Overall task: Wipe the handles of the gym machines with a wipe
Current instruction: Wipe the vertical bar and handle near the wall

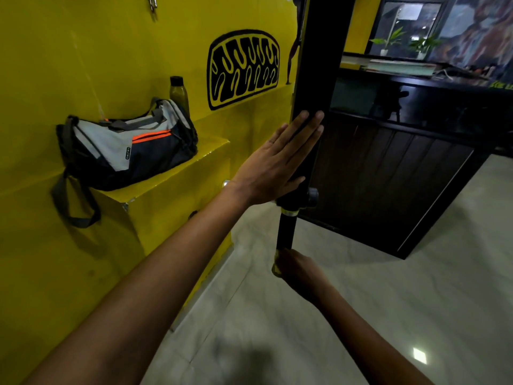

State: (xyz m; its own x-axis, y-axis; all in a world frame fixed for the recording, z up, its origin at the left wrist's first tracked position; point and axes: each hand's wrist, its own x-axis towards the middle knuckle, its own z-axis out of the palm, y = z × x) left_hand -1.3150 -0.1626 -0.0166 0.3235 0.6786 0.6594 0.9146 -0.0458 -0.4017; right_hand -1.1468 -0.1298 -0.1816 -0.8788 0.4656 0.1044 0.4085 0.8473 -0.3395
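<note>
— Left hand [273, 162], what do you see?
— I see it flat, fingers straight and together, pressed against the black upright post [319, 65]. My right hand [294, 269] is lower, curled round the black handle [287, 232] with a bit of yellowish wipe [276, 269] showing at its edge.
— And the room?
— I see a yellow wall [111, 51] with a black painted emblem [244, 69]. A yellow ledge [166, 179] carries a grey duffel bag [125, 148], a dark bottle [179, 93] just behind it. On the right, a dark reception surface [416, 79] with potted plants [391, 40]; pale marble floor [361, 315] below.
</note>
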